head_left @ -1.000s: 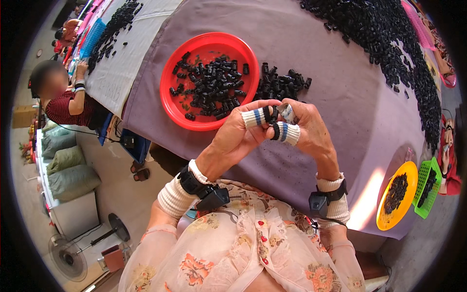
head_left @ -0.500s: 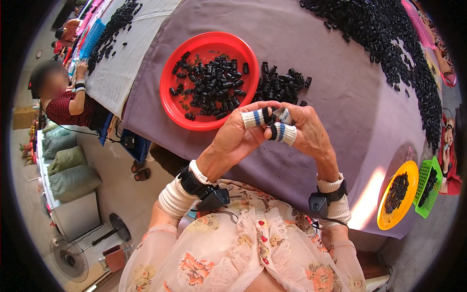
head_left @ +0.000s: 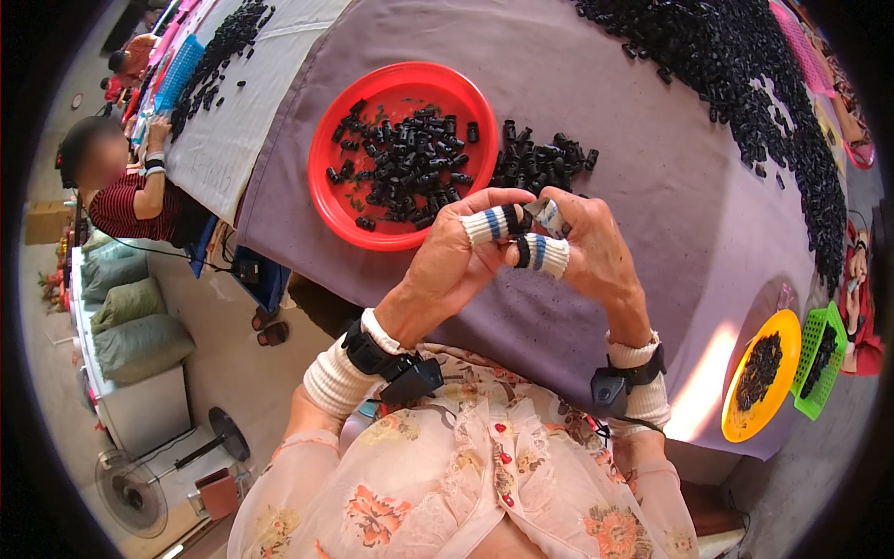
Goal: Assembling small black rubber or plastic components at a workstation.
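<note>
My left hand is closed, its fingers and thumb pinching a small black plastic part that mostly hides behind the fingertips. Facing it, my right hand grips a thin grey flat piece against the same part; its kind is hard to make out. Knitted white, blue and black sleeves wrap both thumbs, and a patterned wrap covers my right forefinger. Just beyond my hands stands a red round tray with many short black cylindrical plastic parts in it. A loose pile of similar parts lies against its right side.
A large heap of black parts spreads over the cloth-covered table at far right. A yellow tray and a green basket sit at the right edge. Another person works at left; a fan stands below.
My right forefinger and the grey piece have shifted slightly up and right at the black part. Both hands otherwise keep their places.
</note>
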The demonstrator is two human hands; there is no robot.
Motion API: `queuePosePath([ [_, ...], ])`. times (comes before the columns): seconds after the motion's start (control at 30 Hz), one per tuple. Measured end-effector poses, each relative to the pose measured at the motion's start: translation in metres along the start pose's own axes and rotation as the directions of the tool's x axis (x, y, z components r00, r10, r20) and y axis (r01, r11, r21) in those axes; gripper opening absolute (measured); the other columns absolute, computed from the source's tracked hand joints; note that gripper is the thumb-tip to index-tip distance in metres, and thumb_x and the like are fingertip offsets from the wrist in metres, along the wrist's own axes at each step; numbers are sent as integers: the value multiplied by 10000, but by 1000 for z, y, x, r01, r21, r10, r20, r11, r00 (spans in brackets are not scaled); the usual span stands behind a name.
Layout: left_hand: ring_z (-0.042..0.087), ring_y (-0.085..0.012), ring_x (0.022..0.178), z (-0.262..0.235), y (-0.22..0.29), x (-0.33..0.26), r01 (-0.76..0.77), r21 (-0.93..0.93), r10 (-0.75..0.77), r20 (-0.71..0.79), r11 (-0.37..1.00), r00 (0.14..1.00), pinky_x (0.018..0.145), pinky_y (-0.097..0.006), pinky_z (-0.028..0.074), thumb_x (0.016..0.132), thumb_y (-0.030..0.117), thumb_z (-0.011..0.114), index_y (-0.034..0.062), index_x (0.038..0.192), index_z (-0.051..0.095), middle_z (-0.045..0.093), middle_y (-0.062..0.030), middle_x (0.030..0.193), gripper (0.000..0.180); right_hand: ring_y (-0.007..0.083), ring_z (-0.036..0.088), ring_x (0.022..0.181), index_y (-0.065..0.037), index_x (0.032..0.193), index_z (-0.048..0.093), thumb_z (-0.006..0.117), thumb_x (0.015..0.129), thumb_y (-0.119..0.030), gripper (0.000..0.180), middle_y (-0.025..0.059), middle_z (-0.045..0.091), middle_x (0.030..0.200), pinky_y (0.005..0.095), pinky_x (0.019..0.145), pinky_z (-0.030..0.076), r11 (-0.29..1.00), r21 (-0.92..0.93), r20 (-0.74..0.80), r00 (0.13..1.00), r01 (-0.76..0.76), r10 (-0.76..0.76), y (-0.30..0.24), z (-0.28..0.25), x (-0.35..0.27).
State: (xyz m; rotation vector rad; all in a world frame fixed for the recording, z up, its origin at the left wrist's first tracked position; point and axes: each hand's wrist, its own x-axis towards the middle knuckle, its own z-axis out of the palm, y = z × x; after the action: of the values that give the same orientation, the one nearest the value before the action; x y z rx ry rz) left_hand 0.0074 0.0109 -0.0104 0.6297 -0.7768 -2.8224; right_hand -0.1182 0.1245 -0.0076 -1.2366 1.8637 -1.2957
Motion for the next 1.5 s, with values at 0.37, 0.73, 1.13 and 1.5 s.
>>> queuePosePath([
  [0.37,587,-110,756,1,2,-3,-37,75,38,-14,996,999,584,-204,495,877,66,491,-25,1040,546,604,-91,935,195,128,401,490,-2,723,555,739,675,-357,403,60,473,533,290,463,357,991,123,54,998,-43,37,8,7,-3],
  [0.73,574,-101,786,-1,-1,-5,-2,128,5,-29,992,1000,597,-188,487,880,64,477,-23,1034,558,601,-90,963,195,132,413,491,1,733,563,737,686,-327,374,82,508,549,290,464,367,991,130,54,998,-29,22,9,9,-9],
  [1.13,582,-107,742,-1,-2,-3,20,-17,-20,17,1000,1000,663,-215,510,893,82,471,-32,1099,515,595,-89,931,240,94,407,496,-17,685,557,725,705,-364,386,27,483,531,270,454,348,976,204,49,997,-71,62,11,8,-11],
  [1.5,576,-124,763,-8,-5,-1,17,-64,-17,11,998,1000,734,-281,505,881,99,504,-30,1117,512,593,-78,903,269,79,418,525,-37,700,517,745,662,-271,329,6,473,560,257,463,341,980,181,-48,995,-78,88,9,3,-11],
])
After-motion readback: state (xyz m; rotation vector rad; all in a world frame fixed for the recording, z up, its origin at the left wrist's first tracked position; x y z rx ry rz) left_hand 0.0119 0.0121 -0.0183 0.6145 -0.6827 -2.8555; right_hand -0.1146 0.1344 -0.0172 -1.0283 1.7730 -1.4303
